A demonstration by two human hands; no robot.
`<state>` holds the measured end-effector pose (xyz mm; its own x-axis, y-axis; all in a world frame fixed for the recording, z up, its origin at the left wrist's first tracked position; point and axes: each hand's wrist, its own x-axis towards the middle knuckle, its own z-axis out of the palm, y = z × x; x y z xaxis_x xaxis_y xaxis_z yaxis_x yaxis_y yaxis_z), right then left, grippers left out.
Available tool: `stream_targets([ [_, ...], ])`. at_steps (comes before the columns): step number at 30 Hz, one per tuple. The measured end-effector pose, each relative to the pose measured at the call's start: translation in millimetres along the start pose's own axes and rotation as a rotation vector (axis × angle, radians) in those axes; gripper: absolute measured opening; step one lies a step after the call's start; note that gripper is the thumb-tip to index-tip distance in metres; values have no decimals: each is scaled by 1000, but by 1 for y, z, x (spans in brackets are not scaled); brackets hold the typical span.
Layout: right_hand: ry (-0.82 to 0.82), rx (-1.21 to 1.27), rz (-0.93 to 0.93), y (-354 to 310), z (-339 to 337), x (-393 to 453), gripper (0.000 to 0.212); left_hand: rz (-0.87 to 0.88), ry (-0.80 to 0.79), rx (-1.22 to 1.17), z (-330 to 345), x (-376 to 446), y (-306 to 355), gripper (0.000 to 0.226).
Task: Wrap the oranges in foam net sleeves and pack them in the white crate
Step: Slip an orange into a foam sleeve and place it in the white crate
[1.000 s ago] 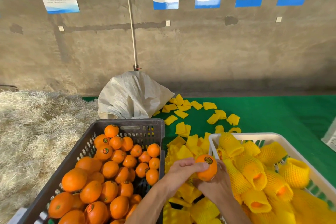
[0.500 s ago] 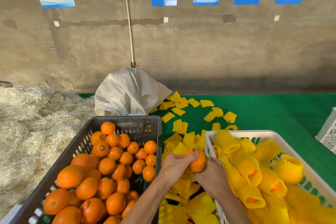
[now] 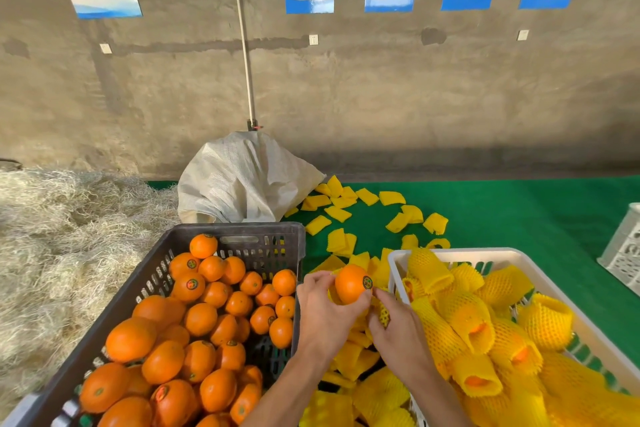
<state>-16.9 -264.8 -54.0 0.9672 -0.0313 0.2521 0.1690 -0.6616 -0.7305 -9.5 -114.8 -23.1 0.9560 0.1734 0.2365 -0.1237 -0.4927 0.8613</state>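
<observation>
**One orange held between two crates, a foam sleeve at its lower edge**

A person's left hand grips a bare orange, its fingers curled over the top and left of the fruit. The orange is held above the gap between two crates, over a heap of flat yellow foam sleeves. A round sticker on the fruit faces right.

The right hand sits just right of and below the orange. Its fingers seem to pinch a yellow net sleeve against the fruit's lower edge, though the hand hides most of that sleeve.

To the right stands the white crate, filled with oranges already in yellow net sleeves. To the left stands a dark crate piled with bare oranges.

Farther away, more flat sleeves lie scattered on a green mat, next to a white woven sack. Pale straw covers the far left. Posters hang on the concrete wall.
</observation>
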Motion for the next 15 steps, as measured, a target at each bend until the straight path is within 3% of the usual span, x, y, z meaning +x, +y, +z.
stream_targets([
  [7, 40, -79, -11, 0, 6, 1, 50, 227, 97, 283, 4, -2, -1, 68],
  [11, 87, -45, -53, -5, 7, -3, 48, 195, -10, 202, 0, -1, -3, 68],
  [15, 70, 127, -41, -5, 1, -5, 61, 180, -131, 129, 0, 1, -7, 76],
])
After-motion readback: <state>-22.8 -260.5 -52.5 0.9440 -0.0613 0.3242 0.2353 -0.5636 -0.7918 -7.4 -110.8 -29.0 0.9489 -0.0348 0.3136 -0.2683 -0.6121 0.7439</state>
